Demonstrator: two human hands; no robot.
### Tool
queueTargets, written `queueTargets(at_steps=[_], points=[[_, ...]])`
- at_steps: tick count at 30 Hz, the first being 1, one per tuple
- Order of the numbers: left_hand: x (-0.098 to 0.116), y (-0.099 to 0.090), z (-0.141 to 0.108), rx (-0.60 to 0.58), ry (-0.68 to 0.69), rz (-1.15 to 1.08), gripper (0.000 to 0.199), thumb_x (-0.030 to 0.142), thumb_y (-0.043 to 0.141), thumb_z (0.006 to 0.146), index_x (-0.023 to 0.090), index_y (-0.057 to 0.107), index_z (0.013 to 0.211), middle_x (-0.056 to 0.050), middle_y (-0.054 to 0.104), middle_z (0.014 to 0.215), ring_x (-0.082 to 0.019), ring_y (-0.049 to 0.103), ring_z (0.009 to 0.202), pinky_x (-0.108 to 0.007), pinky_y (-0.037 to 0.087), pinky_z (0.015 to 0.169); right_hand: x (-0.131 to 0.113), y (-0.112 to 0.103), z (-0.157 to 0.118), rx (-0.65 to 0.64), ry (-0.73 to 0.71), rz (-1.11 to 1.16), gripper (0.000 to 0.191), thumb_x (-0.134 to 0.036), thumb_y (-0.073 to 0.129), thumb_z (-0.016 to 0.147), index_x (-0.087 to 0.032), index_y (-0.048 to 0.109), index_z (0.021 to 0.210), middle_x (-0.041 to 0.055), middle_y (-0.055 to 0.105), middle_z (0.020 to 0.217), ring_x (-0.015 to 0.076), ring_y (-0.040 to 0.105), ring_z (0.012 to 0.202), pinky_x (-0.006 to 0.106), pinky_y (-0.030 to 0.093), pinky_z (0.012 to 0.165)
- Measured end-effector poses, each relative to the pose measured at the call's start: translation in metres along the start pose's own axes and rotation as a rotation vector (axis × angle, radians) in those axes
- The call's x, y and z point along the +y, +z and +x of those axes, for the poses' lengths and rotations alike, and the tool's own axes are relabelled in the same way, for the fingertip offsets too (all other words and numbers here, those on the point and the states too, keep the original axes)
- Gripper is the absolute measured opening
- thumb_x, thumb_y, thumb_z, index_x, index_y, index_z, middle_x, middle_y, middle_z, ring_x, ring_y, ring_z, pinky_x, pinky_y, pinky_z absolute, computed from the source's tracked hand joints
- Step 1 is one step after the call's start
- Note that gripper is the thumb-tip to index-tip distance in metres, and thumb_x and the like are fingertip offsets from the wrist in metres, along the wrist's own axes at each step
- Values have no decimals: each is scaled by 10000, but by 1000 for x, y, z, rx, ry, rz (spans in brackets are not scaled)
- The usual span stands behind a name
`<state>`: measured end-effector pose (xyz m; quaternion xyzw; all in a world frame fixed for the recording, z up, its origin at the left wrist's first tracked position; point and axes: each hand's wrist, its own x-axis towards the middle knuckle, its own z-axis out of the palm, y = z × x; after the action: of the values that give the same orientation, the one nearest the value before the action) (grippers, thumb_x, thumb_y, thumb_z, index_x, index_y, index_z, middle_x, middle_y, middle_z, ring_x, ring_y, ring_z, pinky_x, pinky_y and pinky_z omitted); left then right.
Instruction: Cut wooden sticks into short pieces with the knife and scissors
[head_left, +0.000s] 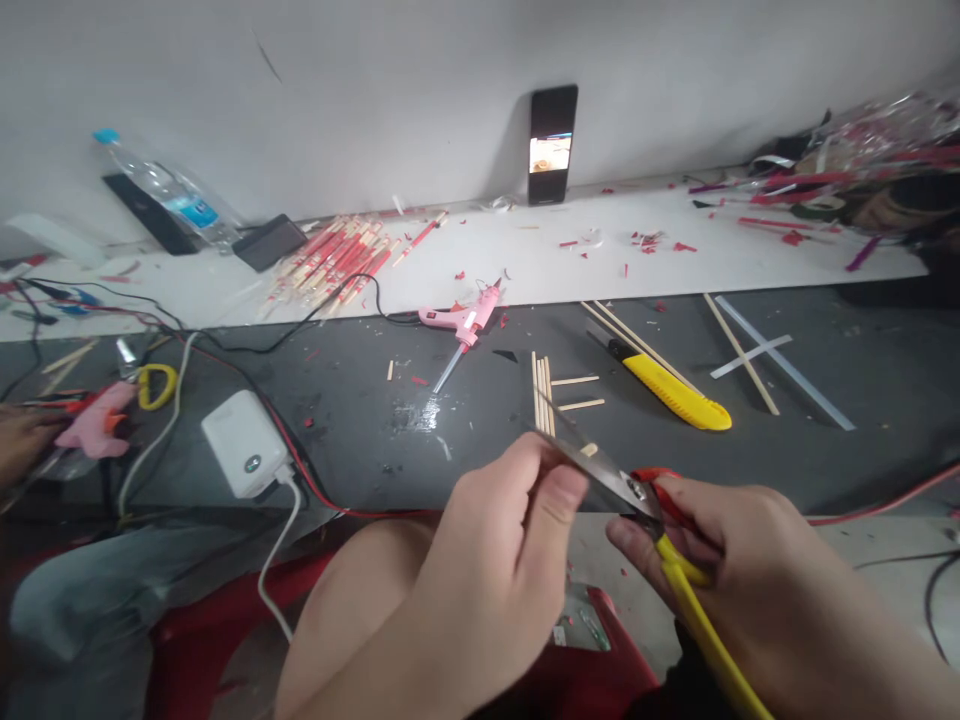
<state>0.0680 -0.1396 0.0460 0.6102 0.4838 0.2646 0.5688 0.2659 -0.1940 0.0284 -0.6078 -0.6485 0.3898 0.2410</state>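
My right hand [720, 550] grips a pair of scissors [611, 480] with red and yellow handles, the blades parted and pointing up and left. My left hand [517, 540] is closed in a pinch beside the blades. A short end of a wooden stick [590, 450] shows at the blades, and the rest of it is hidden by the fingers. Beyond the blades, several wooden sticks [543, 392] lie side by side, with two short sticks [576, 404] to their right. A yellow utility knife [675, 390] rests further right, near longer wooden sticks [641, 340].
A pink glue gun [469, 318] lies at mid-table. White power bank [246, 445] and cables are on the left, near another person's hand [26, 440] by a second pink glue gun [97, 420]. Wrapped chopsticks [334, 260], a bottle [172, 195] and a propped phone [553, 145] stand behind.
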Motion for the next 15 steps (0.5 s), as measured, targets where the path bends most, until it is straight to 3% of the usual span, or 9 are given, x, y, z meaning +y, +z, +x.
queueTargets(at_steps=[3,5,7,12,15], points=[[-4,8,-3,160,209,278,241,249,483,1052,234,507,813,26,561,715,-132,488,643,-267,370,634,-1,0,0,-89,39,50,141,-305,676,909,-218,669,798,-4,704,727,153,614,585,214,480,484],[-7,9,-5,182,232,341,264,195,447,1053,232,466,793,42,525,665,-120,449,591,-261,355,609,-2,0,0,-97,51,63,165,-314,684,908,-223,654,773,-8,688,713,147,590,568,214,474,470],[-6,6,-6,149,192,303,285,197,426,1052,234,441,770,46,491,623,-121,411,553,-261,337,569,-3,0,0,-89,50,67,183,-342,720,884,-234,645,757,-16,668,684,150,575,558,220,473,466],[10,-5,-5,-6,-91,29,322,358,439,1036,243,468,737,45,399,561,-134,306,490,-278,265,474,-3,-1,1,-75,16,59,206,-364,740,863,-242,640,730,-22,669,659,153,580,549,225,472,464],[6,-6,-1,-69,-199,-183,335,439,511,1000,238,492,732,55,351,545,-123,260,482,-267,209,455,-2,-1,-1,-26,-5,22,246,-359,731,870,-239,623,685,-31,656,615,136,557,509,219,449,435]])
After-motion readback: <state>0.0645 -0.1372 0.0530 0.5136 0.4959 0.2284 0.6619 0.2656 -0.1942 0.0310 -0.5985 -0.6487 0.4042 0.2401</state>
